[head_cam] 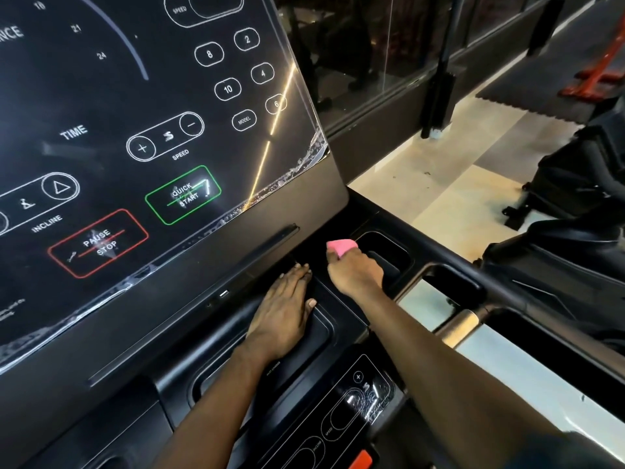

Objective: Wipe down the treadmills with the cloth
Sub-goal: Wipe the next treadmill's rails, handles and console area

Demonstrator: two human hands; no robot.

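Note:
A black treadmill console (142, 137) fills the left of the head view, with printed speed, incline, stop and start buttons. Below it runs a black tray shelf (324, 319). My right hand (355, 275) grips a bunched pink cloth (341, 247) and holds it against the shelf beside a cup recess (389, 248). Only a small fold of the cloth shows past my fingers. My left hand (284, 313) lies flat, fingers straight and together, on the shelf just left of the right hand.
A metal handrail (463, 324) crosses under my right forearm. A lower control panel (358, 401) with a red tab sits near the bottom. A second black machine (568, 214) stands at the right on the pale floor. A dark glass wall (389, 62) is behind.

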